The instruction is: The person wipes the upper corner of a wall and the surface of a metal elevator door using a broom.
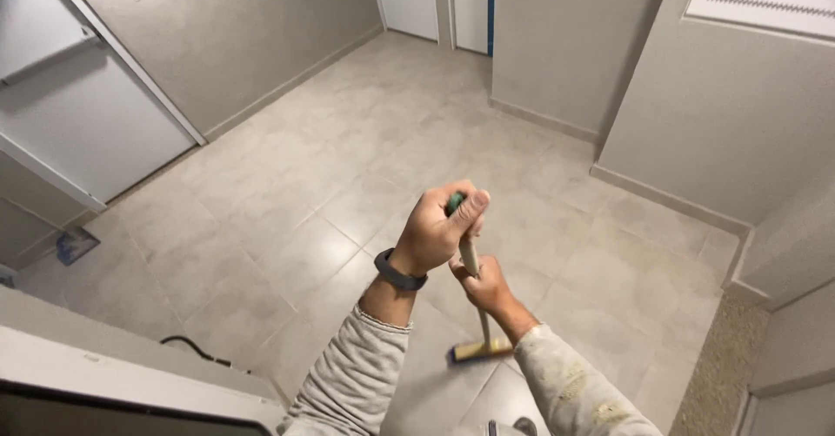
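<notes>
Pale beige floor tiles (pixel 287 184) are seen across a small hallway bounded by grey walls (pixel 235 27), with a white door (pixel 78 114) at the left and a further doorway at the far end. A broom (pixel 480 314) is held upright, slightly tilted, in front of the body; its wooden stick runs down to a yellowish head (pixel 483 349) that rests on or just above the tiles, contact not being resolvable. The left hand (pixel 439 227) is closed over the green cap at the top of the stick, thumb laid across the end, a placement judged to steer and press from above. A dark band (pixel 398 272) is worn on that wrist. The right hand (pixel 483 284) is wrapped around the stick just below, fingers curled shut, judged to serve as the lower pivot for the stroke. Both forearms are covered by light grey sleeves (pixel 357 375). A black cable (pixel 196 349) is noted on the floor near a white ledge at lower left, well apart from the broom head. A small blue object (pixel 76 245) lies by the left wall; its kind cannot be told.
</notes>
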